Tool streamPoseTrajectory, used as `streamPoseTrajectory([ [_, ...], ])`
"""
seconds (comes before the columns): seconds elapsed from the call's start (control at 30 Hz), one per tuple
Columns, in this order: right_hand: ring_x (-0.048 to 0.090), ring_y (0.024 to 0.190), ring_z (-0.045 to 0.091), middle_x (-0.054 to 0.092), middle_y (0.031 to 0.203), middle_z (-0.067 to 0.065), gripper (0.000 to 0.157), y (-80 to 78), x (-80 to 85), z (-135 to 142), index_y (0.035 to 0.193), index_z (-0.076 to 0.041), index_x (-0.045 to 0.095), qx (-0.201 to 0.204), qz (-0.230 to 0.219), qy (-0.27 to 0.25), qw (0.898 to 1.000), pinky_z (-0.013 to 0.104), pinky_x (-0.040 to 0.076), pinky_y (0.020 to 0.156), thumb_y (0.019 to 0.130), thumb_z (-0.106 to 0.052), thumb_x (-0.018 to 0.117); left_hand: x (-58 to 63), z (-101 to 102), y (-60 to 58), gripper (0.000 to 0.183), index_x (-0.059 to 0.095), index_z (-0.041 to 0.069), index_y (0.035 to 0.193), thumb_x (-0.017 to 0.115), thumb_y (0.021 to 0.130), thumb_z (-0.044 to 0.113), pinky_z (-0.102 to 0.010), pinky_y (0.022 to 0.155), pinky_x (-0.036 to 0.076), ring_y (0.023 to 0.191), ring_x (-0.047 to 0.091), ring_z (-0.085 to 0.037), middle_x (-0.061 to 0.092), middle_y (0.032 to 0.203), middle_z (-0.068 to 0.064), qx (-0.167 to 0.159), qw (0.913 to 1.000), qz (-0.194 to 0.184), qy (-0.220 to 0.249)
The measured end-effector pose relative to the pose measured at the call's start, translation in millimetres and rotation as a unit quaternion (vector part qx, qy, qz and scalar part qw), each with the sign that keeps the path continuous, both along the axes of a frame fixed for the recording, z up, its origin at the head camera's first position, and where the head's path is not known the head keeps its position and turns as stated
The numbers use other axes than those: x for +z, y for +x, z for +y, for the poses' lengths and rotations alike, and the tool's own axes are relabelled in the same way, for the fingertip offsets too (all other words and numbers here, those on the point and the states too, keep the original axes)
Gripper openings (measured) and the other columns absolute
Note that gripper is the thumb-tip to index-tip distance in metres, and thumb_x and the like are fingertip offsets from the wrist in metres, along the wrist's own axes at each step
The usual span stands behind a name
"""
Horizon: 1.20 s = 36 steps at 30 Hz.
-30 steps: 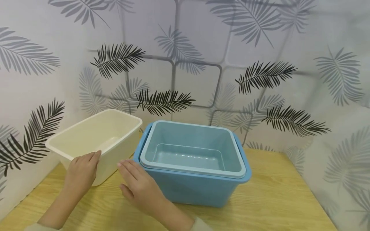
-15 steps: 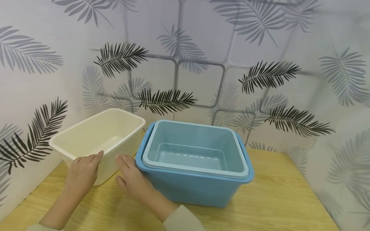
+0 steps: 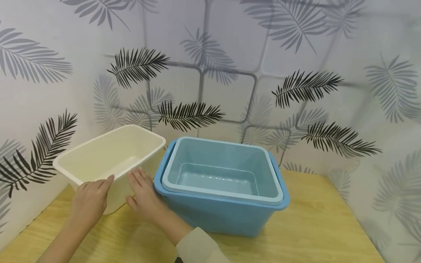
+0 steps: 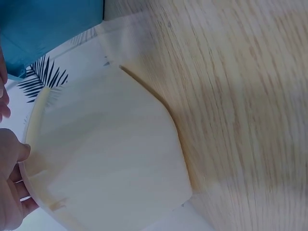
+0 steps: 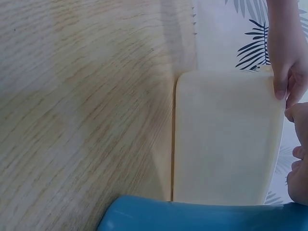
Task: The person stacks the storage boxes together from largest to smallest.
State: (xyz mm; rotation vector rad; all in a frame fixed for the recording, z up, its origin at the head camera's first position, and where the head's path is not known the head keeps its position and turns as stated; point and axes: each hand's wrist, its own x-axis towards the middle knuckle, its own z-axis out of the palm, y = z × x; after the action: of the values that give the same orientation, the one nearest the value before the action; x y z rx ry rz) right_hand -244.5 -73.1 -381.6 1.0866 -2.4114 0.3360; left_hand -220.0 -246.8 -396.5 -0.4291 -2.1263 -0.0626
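A cream plastic storage bin (image 3: 144, 160) stands at an angle on the left of the table. My left hand (image 3: 87, 202) grips its near rim; in the left wrist view the thumb lies on the outer wall (image 4: 106, 149) and the other fingers are over the rim. My right hand (image 3: 144, 193) is between this bin and the blue ones, its fingers extended and fingertips right at the cream rim. To the right sits a larger blue bin (image 3: 217, 215) with a paler blue bin (image 3: 220, 151) nested inside it.
The wooden tabletop (image 3: 315, 226) spreads out to the right of the blue bins. Behind it rises a pale wall covering (image 3: 227, 98) with a leaf pattern. The cream bin's far corner lies close to the blue rim.
My right hand has shifted left and upward, away from the blue bin's corner to the cream bin's rim. My left hand keeps its grip; the cream bin has tilted or shifted slightly.
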Motion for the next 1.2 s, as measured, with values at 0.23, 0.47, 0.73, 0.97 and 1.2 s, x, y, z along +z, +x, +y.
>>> streamPoseTrajectory([
  [0.23,0.035,0.136,0.027,0.044,0.142,0.012,0.056,-1.4,1.6,-3.1,0.137,-0.001,0.042,-0.008,0.002,0.002,1.0,0.035,0.033,0.11,0.09,-0.025,0.06,0.7,-3.1,9.5,0.038,0.066,-0.005,0.1,0.067,0.063,-0.013,-0.049,0.07,0.052,0.069,0.065,-0.036,0.068,0.079,-0.019,-0.002,0.9998,-0.015,0.015],
  [0.47,0.031,0.138,0.031,0.04,0.144,0.015,0.057,-3.4,-2.4,-4.1,0.137,0.002,0.039,0.002,-0.052,-0.033,0.998,0.04,0.032,0.11,0.089,-0.019,0.061,4.0,-9.0,13.9,0.037,0.066,-0.006,0.098,0.066,0.062,-0.015,-0.057,0.075,0.049,0.074,0.064,-0.038,0.068,0.082,-0.021,-0.001,0.9993,-0.023,0.031],
  [0.73,0.031,0.135,0.04,0.036,0.144,0.023,0.061,-6.8,-6.3,-7.6,0.137,0.007,0.036,-0.008,-0.054,-0.05,0.997,0.047,0.034,0.107,0.087,-0.016,0.063,7.1,10.3,12.7,0.045,0.059,-0.011,0.111,0.071,0.069,0.004,-0.061,0.084,0.045,0.097,0.06,-0.045,0.062,0.109,-0.029,0.031,0.9958,-0.087,0.002],
  [0.97,0.026,0.138,0.039,0.031,0.147,0.022,0.064,-9.1,-5.7,-13.1,0.139,0.006,0.032,-0.036,-0.083,-0.045,0.995,0.049,0.031,0.109,0.088,-0.017,0.062,3.9,27.8,8.3,0.051,0.057,-0.012,0.113,0.074,0.07,0.011,-0.06,0.086,0.045,0.101,0.058,-0.048,0.058,0.114,-0.033,0.077,0.9918,-0.1,-0.017],
  [1.2,0.027,0.137,0.042,0.032,0.146,0.025,0.064,-12.9,-5.4,-17.8,0.138,0.008,0.034,-0.037,-0.078,-0.078,0.993,0.052,0.031,0.108,0.084,-0.011,0.064,4.5,22.7,10.6,0.049,0.058,-0.012,0.112,0.074,0.071,0.01,-0.061,0.087,0.044,0.1,0.059,-0.049,0.059,0.112,-0.033,0.066,0.9929,-0.099,0.0],
])
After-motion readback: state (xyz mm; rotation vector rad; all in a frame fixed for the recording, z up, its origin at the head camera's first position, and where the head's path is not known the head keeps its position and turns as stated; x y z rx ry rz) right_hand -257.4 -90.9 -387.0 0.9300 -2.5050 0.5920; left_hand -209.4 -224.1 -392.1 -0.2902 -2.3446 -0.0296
